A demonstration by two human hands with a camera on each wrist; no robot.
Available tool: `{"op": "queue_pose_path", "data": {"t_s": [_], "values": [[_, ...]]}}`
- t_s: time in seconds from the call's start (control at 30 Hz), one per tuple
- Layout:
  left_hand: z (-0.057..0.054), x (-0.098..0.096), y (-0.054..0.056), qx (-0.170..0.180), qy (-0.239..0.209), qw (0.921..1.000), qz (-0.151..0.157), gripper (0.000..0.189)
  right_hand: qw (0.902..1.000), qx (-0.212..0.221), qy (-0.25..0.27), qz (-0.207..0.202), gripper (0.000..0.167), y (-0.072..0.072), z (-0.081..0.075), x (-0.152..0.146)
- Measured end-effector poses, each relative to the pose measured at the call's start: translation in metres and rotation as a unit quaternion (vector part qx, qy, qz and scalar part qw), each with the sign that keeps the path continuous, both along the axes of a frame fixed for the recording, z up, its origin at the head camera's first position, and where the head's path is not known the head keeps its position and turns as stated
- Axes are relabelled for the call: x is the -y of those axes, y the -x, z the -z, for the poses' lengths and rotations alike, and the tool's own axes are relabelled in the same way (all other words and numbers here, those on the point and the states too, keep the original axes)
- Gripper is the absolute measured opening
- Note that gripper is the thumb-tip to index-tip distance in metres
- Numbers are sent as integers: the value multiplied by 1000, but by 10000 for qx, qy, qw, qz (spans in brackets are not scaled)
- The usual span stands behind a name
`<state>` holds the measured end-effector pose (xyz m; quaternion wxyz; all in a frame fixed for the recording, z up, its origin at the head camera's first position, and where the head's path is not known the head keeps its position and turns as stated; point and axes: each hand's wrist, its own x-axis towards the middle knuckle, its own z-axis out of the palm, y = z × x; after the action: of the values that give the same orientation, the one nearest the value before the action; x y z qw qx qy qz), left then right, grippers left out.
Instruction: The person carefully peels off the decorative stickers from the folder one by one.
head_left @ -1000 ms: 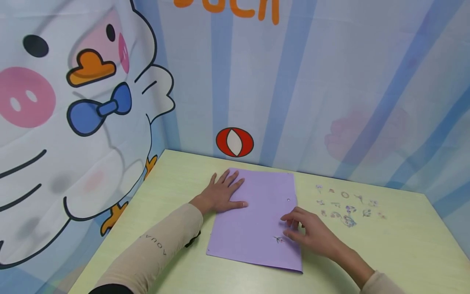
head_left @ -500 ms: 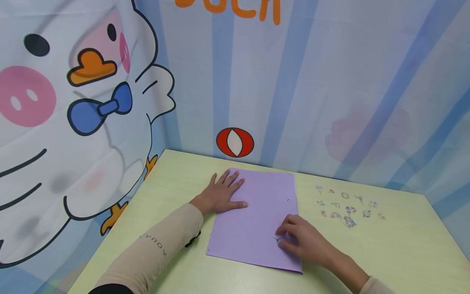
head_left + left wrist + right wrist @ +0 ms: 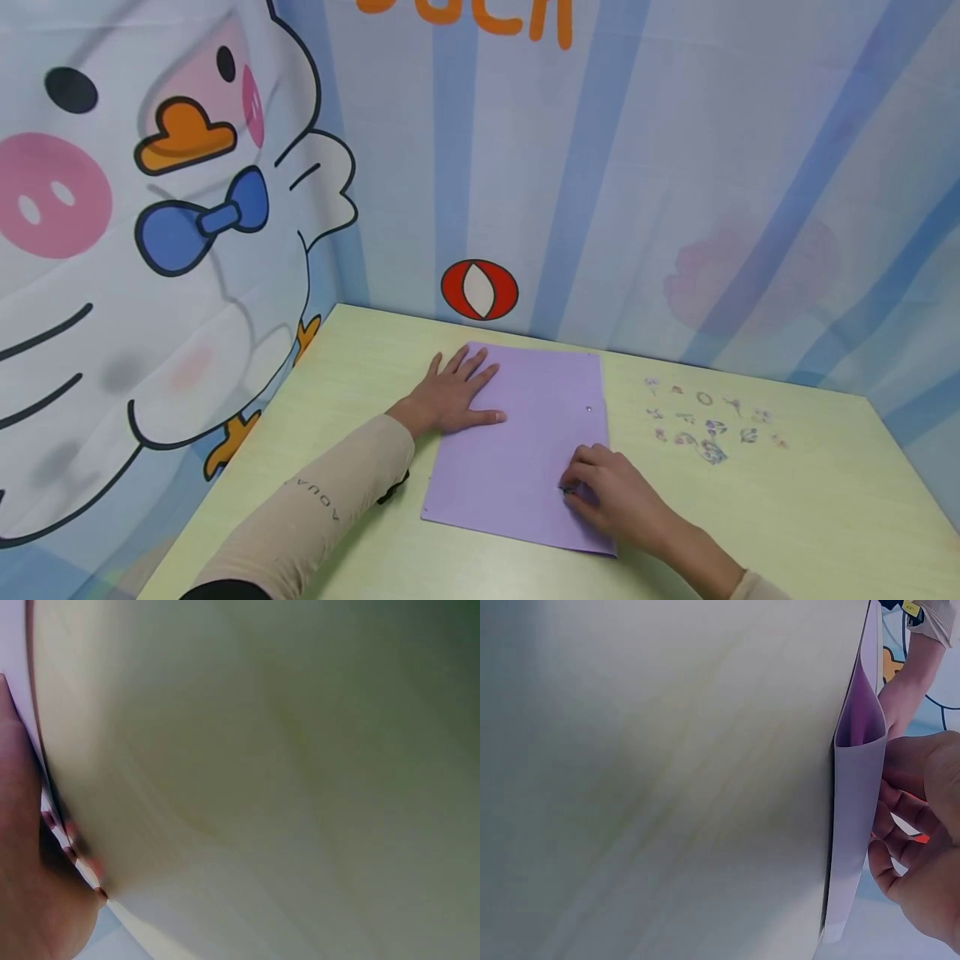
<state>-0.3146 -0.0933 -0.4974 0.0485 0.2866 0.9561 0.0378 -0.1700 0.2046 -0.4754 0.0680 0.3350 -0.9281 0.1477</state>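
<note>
A purple folder (image 3: 517, 400) lies on the table, its side edge gaping a little in the right wrist view. My left hand (image 3: 452, 398) rests flat on its upper left part with the fingers spread. Near the folder's lower right, my right hand (image 3: 607, 492) has its fingers curled and pinches a small sticker (image 3: 567, 490) with a thin plant-like shape. Only a dark bit of that sticker shows between thumb and fingertip. In the right wrist view the curled right hand (image 3: 922, 832) is beside the folder (image 3: 855, 817); the sticker is hidden there.
Several small stickers, among them a larger bluish one (image 3: 712, 452) and a ring-shaped one (image 3: 704, 398), lie spread on the pale yellow table (image 3: 817, 500) right of the folder. A printed cloth backdrop (image 3: 510, 167) rises behind the table's far edge.
My right hand has moved slightly left and down to the plant-like sticker, and its thumb and fingers have closed over it. The left hand and folder have stayed in place.
</note>
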Motion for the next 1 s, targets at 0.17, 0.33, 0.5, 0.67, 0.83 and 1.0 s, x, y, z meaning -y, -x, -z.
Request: {"op": "queue_pose_path", "data": {"t_s": [0.17, 0.33, 0.5, 0.67, 0.83, 1.0], "values": [[-1, 0, 0, -11, 21, 10000, 1, 97, 9999, -72, -102, 98, 16, -2, 0, 2], [-1, 0, -1, -8, 30, 10000, 9, 97, 9996, -64, -270, 83, 16, -3, -2, 3], [-1, 0, -1, 6, 17, 10000, 19, 96, 9997, 14, -252, -24, 15, -2, -3, 1], [0, 0, 0, -13, 11, 10000, 15, 96, 9998, 38, -170, -75, 15, 0, -2, 0], [0, 0, 0, 4, -11, 10000, -4, 96, 9999, 149, -56, 10, 15, 0, -2, 0], [-2, 0, 0, 6, -8, 10000, 0, 96, 9985, 479, 179, 202, 17, 0, -3, 2]]}}
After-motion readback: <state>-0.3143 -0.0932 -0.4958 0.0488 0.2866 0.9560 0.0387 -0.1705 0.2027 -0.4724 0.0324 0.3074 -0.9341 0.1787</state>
